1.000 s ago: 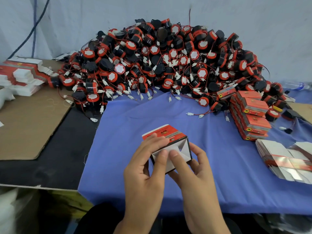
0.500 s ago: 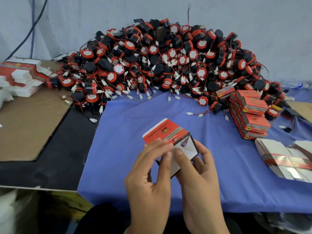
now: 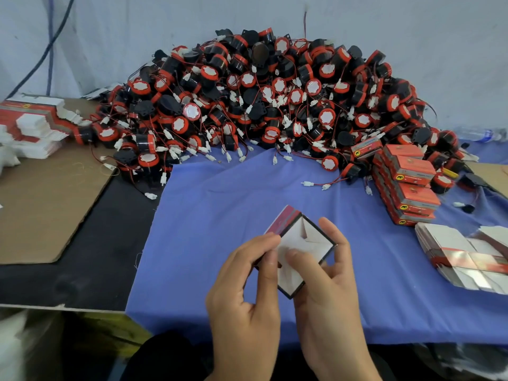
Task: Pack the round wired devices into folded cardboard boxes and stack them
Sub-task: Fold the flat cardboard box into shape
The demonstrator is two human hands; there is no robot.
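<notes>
White card inside, red outside: box pinched by curled fingers of left hand on one side, cradled by curled right hand on the other, both thumbs pressing an inner flap at the open end. Held tilted, one corner up, off cloth, near its front edge. No device visible inside.

Step in hand, by the look of it: shaping flat card into a box, tucking end flaps; packing not yet begun. Next move calls for seating the flap fully to lock that end, then freeing one hand for a long reach forward to pile, teasing one device out of tangled wires without dragging neighbours, folding its lead small enough to fit. Thin card likely to crease under hard thumb pressure.

Further out: stack of packed boxes at right, touching pile; flat blanks near right hand; more blanks far left on brown sheet.
</notes>
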